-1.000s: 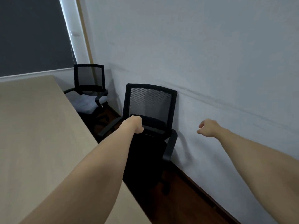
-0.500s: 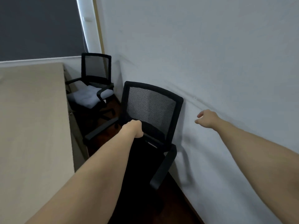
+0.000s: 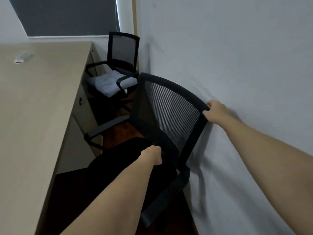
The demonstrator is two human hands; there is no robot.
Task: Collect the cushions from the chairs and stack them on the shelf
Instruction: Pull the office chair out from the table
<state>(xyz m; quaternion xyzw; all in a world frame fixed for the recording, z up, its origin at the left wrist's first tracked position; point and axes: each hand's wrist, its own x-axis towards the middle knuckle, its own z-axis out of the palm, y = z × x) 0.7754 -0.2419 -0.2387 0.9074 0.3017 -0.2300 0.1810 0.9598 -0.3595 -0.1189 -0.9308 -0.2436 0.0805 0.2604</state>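
My right grip clasps the top corner of the near mesh chair, close to the wall. My left grip reaches down at the base of its backrest over a black cushion. Beyond, a second chair carries a grey cushion, beside the counter.

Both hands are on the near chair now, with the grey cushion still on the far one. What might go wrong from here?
The near mesh chair sits tight between wall and desk; swinging it may scrape the wall or pinch the right hand gripping the backrest corner there.

The left hand is low at the dark seat, where any grip is hard to judge.

The grey cushion is tucked under the far chair's armrest and may snag when lifted.
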